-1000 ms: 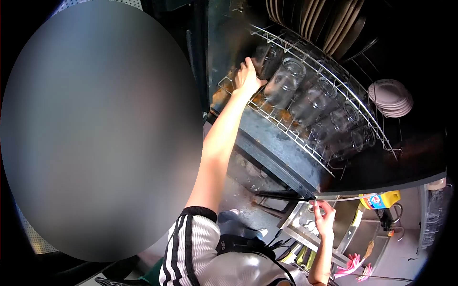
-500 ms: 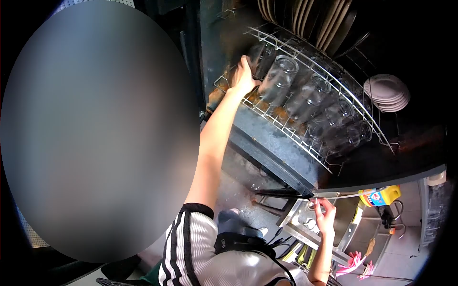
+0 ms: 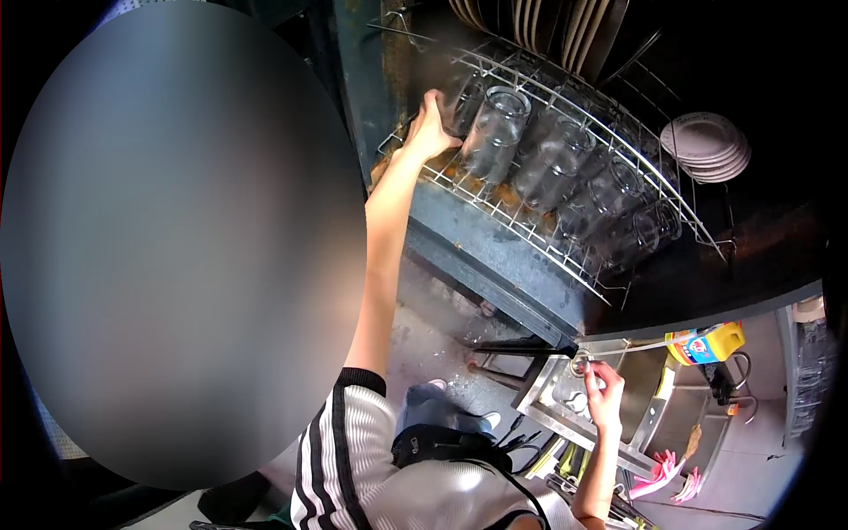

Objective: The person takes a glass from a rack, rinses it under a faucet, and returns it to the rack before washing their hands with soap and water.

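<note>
"Reaching into the wire rack (image 3: 533, 235) with the left hand (image 3: 427, 137), and with the sink (image 3: 638, 384) just to the right of the right hand (image 3: 604, 397). How best to manage?"

"Mind the biggest thing first: bring the left forearm over the front wires without leaning on them. Note too the stack of plates (image 3: 707, 146), well off to the right of the left grip."

"And the row of glasses?"

"Ranged to the right of that grip. Next in line, just beside the left thumb (image 3: 452, 141), a clear neighbouring glass (image 3: 495, 137). Best to steer around it gently, to avoid sending a knock down the row."

"Where to aim, then?"

"At the end glass (image 3: 465, 104), right by the left thumb and fingers, at the left end of the row. Better to cup the body than hook the rim, with thumb and fingers on opposite sides before squeezing evenly."

"Clamped on it or not?"

"Impossible to tell. Thumb and fingers spread apart, but too blurred at the contact to judge."

"And on the right?"

"Fingertips drawn close together at a small clear round item (image 3: 579, 362). Pinched or merely touched, cannot tell. Wise to hold steady there, and to watch the left."
</note>
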Demonstrator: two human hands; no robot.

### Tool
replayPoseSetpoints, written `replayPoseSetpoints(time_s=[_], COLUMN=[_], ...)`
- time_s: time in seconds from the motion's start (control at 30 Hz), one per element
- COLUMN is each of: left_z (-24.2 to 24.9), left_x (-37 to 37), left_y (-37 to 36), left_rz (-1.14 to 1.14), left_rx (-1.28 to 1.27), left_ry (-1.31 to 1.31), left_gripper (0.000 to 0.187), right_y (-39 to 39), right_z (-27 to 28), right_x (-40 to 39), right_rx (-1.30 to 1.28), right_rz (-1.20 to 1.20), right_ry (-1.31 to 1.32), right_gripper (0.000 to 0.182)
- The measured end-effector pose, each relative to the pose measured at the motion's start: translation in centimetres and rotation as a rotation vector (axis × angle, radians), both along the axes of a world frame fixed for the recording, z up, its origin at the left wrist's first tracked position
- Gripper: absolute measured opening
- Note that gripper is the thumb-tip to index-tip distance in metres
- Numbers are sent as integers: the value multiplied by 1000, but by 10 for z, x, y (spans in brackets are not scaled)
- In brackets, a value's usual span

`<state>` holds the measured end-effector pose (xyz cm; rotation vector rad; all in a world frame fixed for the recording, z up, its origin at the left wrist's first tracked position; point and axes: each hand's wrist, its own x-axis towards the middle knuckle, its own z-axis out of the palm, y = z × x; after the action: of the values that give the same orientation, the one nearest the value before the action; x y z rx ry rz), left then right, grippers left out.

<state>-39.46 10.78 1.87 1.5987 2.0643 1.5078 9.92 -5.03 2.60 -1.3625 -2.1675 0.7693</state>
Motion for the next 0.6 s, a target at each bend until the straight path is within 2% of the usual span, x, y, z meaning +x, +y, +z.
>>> replayPoseSetpoints(time_s=[0.4, 0.53, 0.6], left_z=[-28, -18, -19], left_x=[-13, -15, -19], left_y=[17, 12, 15], left_rz=[-66, -133, -163], left_rx=[79, 35, 76], left_ry=[-113, -152, -181], left_gripper=[104, 95, 83], right_y=[-7, -7, -6], right_z=[4, -1, -3], right_x=[0, 8, 11], right_rx=[47, -21, -27], right_rz=[9, -56, -68], right_ry=[-3, 6, 0], right_gripper=[15, 16, 16])
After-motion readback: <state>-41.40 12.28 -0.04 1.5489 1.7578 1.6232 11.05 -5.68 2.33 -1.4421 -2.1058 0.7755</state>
